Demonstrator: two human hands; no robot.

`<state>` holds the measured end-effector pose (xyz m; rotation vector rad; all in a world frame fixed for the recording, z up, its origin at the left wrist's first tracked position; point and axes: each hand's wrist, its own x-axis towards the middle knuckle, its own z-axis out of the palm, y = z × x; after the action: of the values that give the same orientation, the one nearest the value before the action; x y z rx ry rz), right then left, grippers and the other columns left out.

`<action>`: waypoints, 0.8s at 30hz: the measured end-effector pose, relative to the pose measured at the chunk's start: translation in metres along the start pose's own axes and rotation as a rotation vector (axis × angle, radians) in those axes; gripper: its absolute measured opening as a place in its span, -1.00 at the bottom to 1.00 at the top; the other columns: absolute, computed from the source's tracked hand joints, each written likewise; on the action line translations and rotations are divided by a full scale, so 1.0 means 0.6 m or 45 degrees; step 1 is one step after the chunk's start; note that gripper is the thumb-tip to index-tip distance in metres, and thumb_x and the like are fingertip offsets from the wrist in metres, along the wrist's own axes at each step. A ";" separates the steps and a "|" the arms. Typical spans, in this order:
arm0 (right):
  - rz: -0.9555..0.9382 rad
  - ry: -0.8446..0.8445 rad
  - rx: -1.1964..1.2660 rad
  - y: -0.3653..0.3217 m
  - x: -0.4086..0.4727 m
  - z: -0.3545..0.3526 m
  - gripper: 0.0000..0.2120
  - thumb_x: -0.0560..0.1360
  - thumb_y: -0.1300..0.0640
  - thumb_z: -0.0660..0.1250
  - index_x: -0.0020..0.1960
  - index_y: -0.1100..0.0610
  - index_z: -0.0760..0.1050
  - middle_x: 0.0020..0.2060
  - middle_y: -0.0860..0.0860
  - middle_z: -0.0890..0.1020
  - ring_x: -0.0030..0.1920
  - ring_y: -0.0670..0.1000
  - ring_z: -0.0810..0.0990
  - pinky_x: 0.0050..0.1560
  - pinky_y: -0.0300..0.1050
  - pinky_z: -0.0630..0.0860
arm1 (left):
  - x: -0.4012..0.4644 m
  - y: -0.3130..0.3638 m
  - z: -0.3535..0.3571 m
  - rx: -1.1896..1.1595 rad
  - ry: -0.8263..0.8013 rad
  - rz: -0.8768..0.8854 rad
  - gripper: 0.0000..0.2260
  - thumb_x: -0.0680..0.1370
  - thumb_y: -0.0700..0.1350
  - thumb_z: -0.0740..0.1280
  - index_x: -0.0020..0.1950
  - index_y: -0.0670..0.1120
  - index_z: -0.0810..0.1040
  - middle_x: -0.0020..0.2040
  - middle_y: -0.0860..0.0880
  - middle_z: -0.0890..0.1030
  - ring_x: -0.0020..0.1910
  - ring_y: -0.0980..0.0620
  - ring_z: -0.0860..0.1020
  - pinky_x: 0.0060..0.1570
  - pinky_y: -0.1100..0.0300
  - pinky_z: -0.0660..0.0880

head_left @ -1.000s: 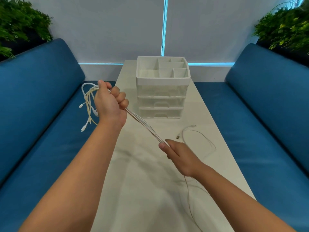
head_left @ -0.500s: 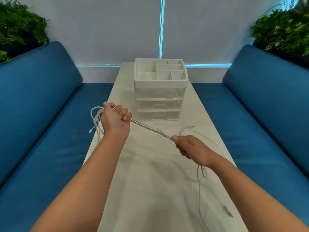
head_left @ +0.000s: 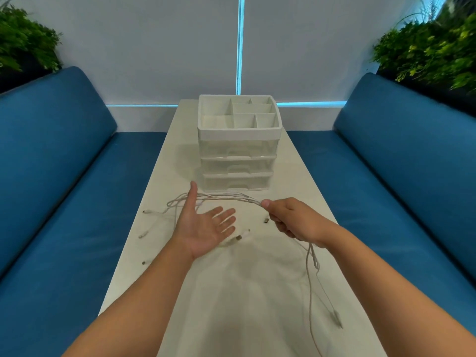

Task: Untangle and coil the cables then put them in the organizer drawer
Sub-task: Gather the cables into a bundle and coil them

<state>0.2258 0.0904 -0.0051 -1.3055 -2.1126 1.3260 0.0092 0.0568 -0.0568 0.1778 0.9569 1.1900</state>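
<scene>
Several thin white cables [head_left: 224,198] sprawl tangled at the table's centre, below the white plastic drawer organizer [head_left: 238,143] at twelve o'clock. Right hand [head_left: 291,220] pinches the bundle; left hand [head_left: 203,228] hovers spread, holding nothing. Best tease out one strand slowly.

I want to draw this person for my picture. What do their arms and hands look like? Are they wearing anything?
Both arms are bare as far as the picture shows: no sleeves, no watch, no bracelets. The left hand and the right hand have no gloves and no rings that I can see. The fingernails look short and plain. So draw two bare arms coming up from the bottom.
</scene>
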 end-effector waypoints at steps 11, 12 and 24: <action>-0.120 -0.124 -0.028 -0.049 -0.004 0.036 -0.78 0.59 0.21 0.10 -0.23 0.15 0.28 -0.42 0.04 0.34 -0.44 -0.09 0.31 -0.44 -0.26 0.23 | -0.066 -0.086 0.141 0.364 0.035 0.420 -0.65 0.68 0.08 0.12 0.14 -0.05 0.64 -0.04 0.08 0.71 -0.10 0.07 0.63 -0.22 0.20 0.59; -0.108 -0.145 0.002 -0.051 -0.007 0.034 -0.81 0.58 0.21 0.11 -0.22 0.14 0.27 -0.39 0.07 0.33 -0.40 -0.05 0.30 -0.42 -0.22 0.22 | -0.068 -0.084 0.142 0.386 0.056 0.460 -0.63 0.69 0.08 0.10 0.12 -0.04 0.65 -0.10 0.11 0.71 -0.16 0.06 0.62 -0.33 0.20 0.57; 0.193 -0.278 -0.403 -0.041 -0.021 0.025 -0.62 0.56 -0.04 0.15 -0.25 0.17 0.54 -0.37 0.04 0.70 -0.21 -0.03 0.60 0.02 -0.11 0.48 | -0.075 -0.079 0.137 0.656 0.097 0.718 -0.60 0.71 0.08 0.02 -0.14 -0.06 0.51 0.05 0.14 0.70 0.12 0.28 0.56 0.21 0.24 0.36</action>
<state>0.2095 0.0684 0.0103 -1.5310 -2.4984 1.2809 0.0987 0.0283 -0.0100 0.8635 1.3186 1.4401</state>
